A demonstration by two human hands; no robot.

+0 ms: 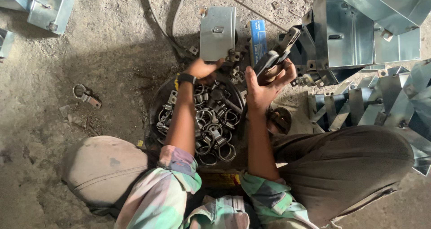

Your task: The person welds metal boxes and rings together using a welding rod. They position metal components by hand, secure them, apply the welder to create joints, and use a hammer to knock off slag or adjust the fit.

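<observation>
Between the knees, a round tray (155, 104) holds ring clamps (214, 131). Right hand (265, 86) is closed around a hand riveter (276, 54). Left hand (203, 69) pinches the edge of a galvanized box (217, 33) on the floor beyond.

A rough, dusty concrete floor (112, 45) carries everything. Directly under the hands sits a round dark pan (155, 104) of metal ring clips, with a flat grey metal plate (217, 32) and a small blue box (258, 39) just beyond them. A loose ring clip (86, 95) lies well to the left, and shiny folded sheet-metal boxes (354, 36) are heaped to the right.
</observation>
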